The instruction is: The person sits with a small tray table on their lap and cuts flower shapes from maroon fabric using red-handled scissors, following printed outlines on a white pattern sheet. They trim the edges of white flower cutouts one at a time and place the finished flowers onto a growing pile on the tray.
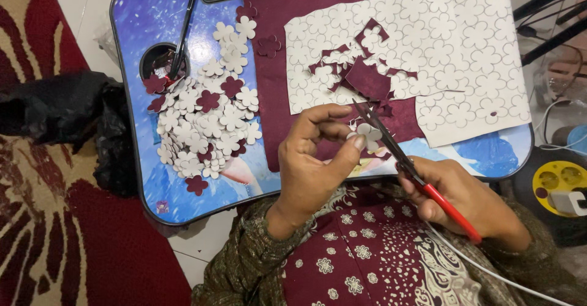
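My left hand (315,159) pinches a small white felt flower piece (367,135) between thumb and fingers, just above the tray's near edge. My right hand (471,205) grips red-handled scissors (406,165), whose blades point up and left and meet the flower piece. A pile of several cut flowers (205,122), white and maroon, lies on the left of the blue lap tray (131,49). Maroon felt (306,0) and white sheets marked with flower outlines (465,43) cover the tray's right side, with maroon scraps (367,77) on top.
A black pen (183,28) leans in the tray's round cup hole (156,61). A black bag (67,110) lies on the red patterned rug (104,245) at left. A yellow power strip (559,184) and white cable (489,269) sit at right.
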